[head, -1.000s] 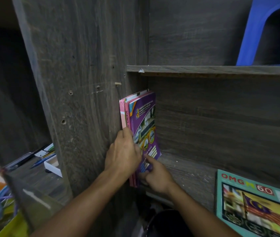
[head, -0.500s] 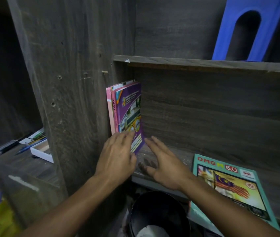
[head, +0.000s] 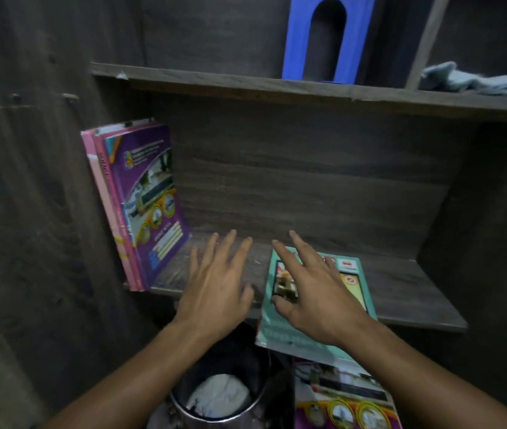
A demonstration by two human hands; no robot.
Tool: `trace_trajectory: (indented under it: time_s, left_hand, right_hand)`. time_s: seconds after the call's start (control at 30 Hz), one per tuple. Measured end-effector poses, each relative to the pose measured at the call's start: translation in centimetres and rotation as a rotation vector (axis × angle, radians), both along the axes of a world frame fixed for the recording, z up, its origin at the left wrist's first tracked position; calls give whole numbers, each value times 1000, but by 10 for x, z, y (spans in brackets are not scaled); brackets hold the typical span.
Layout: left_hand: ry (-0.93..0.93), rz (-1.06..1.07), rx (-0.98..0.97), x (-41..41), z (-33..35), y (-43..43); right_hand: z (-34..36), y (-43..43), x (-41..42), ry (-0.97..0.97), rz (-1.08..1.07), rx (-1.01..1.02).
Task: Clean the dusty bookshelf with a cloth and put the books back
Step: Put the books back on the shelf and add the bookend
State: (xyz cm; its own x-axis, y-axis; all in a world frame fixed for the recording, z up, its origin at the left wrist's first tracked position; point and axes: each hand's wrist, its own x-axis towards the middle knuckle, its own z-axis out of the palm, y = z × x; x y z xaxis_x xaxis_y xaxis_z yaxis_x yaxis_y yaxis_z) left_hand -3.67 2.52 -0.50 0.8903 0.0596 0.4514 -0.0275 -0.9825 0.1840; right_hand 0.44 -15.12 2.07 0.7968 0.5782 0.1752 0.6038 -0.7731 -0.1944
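Observation:
Pink and purple books (head: 141, 205) stand leaning against the left wall of the dark wooden shelf (head: 400, 283). A teal book (head: 351, 274) lies flat on the shelf, overhanging its front edge. My left hand (head: 215, 286) hovers over the shelf board with fingers spread, holding nothing. My right hand (head: 311, 289) is spread over the teal book's cover; whether it touches is unclear. A light blue cloth (head: 475, 80) lies on the upper shelf at the right.
A blue plastic bookend (head: 326, 35) stands on the upper shelf (head: 246, 85). Below the shelf sits a dark bin (head: 224, 382) with white crumpled material inside. Another purple book (head: 342, 397) lies beneath the teal one, at the lower right.
Both hands have let go of the standing books and moved right. The right hand now spreads over the teal book. The view has shifted right.

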Motion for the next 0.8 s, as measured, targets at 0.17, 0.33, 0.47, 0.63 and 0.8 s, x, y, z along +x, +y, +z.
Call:
trace_trajectory:
  time_s: [0.17, 0.33, 0.47, 0.63, 0.8]
  left_hand:
    - [54, -76, -50, 13, -16, -42]
    - [103, -97, -147, 28, -46, -64]
    - [194, -95, -210, 35, -66, -70]
    - [256, -65, -361, 41, -75, -68]
    - [240, -38, -417, 47, -81, -65]
  right_hand:
    - [-9, -49, 1, 69, -110, 21]
    - [-32, -91, 9, 166, -207, 94]
    - [-55, -112, 18, 281, -289, 187]
    - [-77, -118, 28, 391, -382, 380]
    - [-90, -113, 37, 480, -451, 505]
